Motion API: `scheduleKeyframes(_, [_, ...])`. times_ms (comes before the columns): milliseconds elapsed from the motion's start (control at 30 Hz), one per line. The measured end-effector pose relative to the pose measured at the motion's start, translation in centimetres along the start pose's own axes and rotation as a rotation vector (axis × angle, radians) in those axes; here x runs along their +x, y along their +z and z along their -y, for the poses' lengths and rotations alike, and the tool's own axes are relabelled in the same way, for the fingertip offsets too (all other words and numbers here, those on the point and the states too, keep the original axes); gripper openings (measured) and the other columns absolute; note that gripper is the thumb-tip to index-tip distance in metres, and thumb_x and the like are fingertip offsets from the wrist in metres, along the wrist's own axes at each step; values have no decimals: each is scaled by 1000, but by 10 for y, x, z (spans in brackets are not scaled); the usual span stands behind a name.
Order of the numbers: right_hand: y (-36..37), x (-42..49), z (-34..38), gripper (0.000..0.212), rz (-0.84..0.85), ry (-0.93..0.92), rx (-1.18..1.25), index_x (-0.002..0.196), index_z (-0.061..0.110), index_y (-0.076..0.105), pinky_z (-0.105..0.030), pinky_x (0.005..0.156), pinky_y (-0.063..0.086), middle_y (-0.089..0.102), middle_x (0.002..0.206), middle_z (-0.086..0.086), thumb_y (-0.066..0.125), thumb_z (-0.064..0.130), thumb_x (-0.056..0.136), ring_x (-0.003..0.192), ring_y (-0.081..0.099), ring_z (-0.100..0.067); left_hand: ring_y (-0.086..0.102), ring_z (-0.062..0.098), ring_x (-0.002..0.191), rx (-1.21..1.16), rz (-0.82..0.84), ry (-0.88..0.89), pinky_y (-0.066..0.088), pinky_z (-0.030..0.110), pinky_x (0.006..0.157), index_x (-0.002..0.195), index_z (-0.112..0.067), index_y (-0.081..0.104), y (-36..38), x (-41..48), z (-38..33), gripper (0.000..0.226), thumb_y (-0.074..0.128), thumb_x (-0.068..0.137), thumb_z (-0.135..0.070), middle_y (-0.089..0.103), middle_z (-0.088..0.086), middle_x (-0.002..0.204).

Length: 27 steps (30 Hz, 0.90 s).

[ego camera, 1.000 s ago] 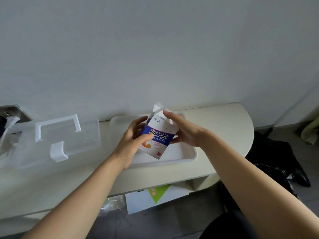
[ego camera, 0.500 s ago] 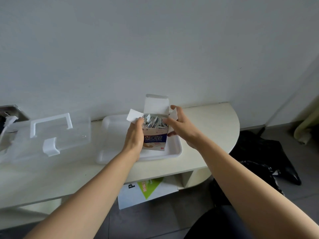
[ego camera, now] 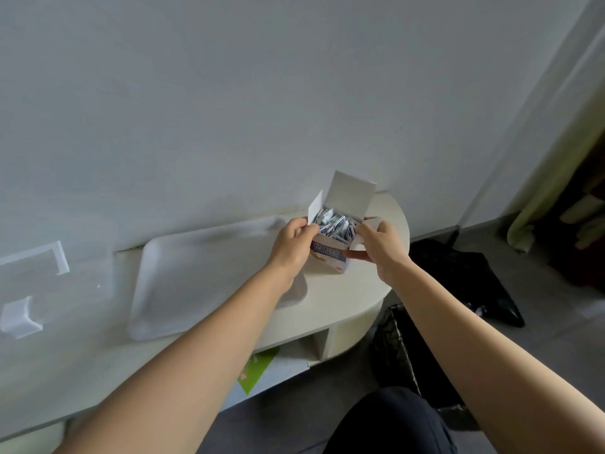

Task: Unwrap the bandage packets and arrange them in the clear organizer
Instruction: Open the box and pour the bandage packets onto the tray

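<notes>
Head view, looking down at a pale table (ego camera: 330, 309) against a grey wall (ego camera: 229, 93). Both bare arms reach in from the bottom of the frame to a small cardboard box (ego camera: 330, 253), right of center. Box stands roughly upright with its base about at the tabletop, near the table's rounded right end; contact with the surface not clear. Top lid flap (ego camera: 352, 194) is open and stands up toward the wall; side flaps are spread out. Inside, a packed bunch of small bandage packets (ego camera: 334, 224), white and blue, still wrapped, tops showing above the box rim.

Left hand (ego camera: 291, 244) grips the box's left side, fingers curled, thumb near the left side flap. Right hand (ego camera: 379, 247) grips the right side, thumb across the lower front of the box, fingers at the right flap. Both hands closed on the box.

White shallow tray (ego camera: 183, 276) lies flat on the table, left of the box and just beside it; left forearm crosses over its near right corner. Clear organizer (ego camera: 36, 290) sits at the far left edge of the frame, only partly in view, white latch and handle parts visible; well apart from the box. Below the table, a green and white carton (ego camera: 258, 368) on a lower shelf. Black bags (ego camera: 458, 280) on the floor at right. Dark clothing at bottom center.
</notes>
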State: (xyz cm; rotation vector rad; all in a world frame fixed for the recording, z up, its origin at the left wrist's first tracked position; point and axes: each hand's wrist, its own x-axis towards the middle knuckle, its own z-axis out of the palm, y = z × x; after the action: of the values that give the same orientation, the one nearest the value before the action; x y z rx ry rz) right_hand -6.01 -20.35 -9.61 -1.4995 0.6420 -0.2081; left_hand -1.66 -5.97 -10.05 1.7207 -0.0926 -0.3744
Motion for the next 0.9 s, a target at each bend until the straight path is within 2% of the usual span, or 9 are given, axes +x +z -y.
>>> scheduleKeyframes(100, [-3, 1, -6, 15, -1, 26, -43, 108, 8, 53, -32, 58, 59, 63, 95, -7, 50, 11, 94, 82, 64, -19, 55, 8, 85, -16, 20, -6, 41, 18, 68, 117, -19, 57, 4, 2, 4, 24, 51, 94, -19, 62, -3, 100])
scheduleKeyframes(200, [-7, 5, -7, 55, -90, -8, -98, 137, 9, 33, -32, 77, 55, 51, 113, -7, 60, 21, 90, 90, 58, -15, 54, 11, 98, 4, 49, -24, 43, 23, 82, 125, -19, 52, -4, 1, 6, 31, 51, 94, -19, 59, -2, 112])
scheduleKeyframes(300, [-6, 3, 0, 69, -380, -294, -367, 139, 9, 35, -30, 105, 33, 42, 134, -8, 64, 32, 81, 124, 41, -22, 54, 13, 108, 82, 58, -13, 41, 29, 96, 129, -18, 52, -24, -10, 8, 36, 52, 94, -19, 58, 0, 117])
scheduleKeyframes(400, [23, -15, 23, 53, -495, -649, -403, 129, 12, 47, -28, 99, 30, 45, 130, -7, 58, 18, 78, 118, 39, -22, 58, 15, 96, 122, 34, 43, 42, 26, 81, 108, -21, 62, -56, -28, 11, 19, 52, 94, -14, 64, 1, 102])
scheduleKeyframes(467, [61, -32, 36, 43, -309, -768, -324, 121, 15, 52, -30, 91, 39, 52, 121, 0, 55, 14, 78, 107, 47, -15, 57, 15, 81, 81, -22, 55, 40, 28, 74, 95, -21, 63, -86, -44, 14, 16, 53, 93, -9, 64, 1, 87])
scheduleKeyframes(533, [106, -54, 39, 35, -23, -774, -270, 116, 16, 56, -28, 79, 47, 57, 115, 3, 52, 10, 82, 95, 55, -9, 57, 15, 72, 9, -102, 42, 43, 28, 67, 96, -15, 63, -121, -65, 15, 18, 49, 94, -5, 65, 3, 83])
scheduleKeyframes(633, [171, -84, 26, 30, 311, -728, -331, 113, 16, 59, -15, 73, 45, 61, 113, 2, 52, 6, 86, 87, 57, -2, 62, 18, 73, -144, -243, -91, 47, 27, 66, 101, -11, 65, -176, -97, 25, 24, 41, 97, -8, 68, 6, 86])
scheduleKeyframes(767, [243, -118, 0, 38, 604, -749, -470, 122, 17, 56, -28, 85, 49, 52, 127, -3, 57, 6, 86, 107, 56, -16, 64, 19, 72, -398, -444, -364, 51, 28, 63, 99, -11, 65, -250, -133, 56, 20, 47, 96, -20, 70, 6, 86])
scheduleKeyframes(900, [290, -125, -14, 60, 713, -813, -786, 141, 21, 41, -42, 110, 32, 25, 156, -5, 63, 17, 85, 140, 27, -25, 63, 27, 77, -699, -546, -467, 56, 38, 71, 104, -8, 50, -292, -146, 70, 31, 62, 88, -31, 63, 14, 92])
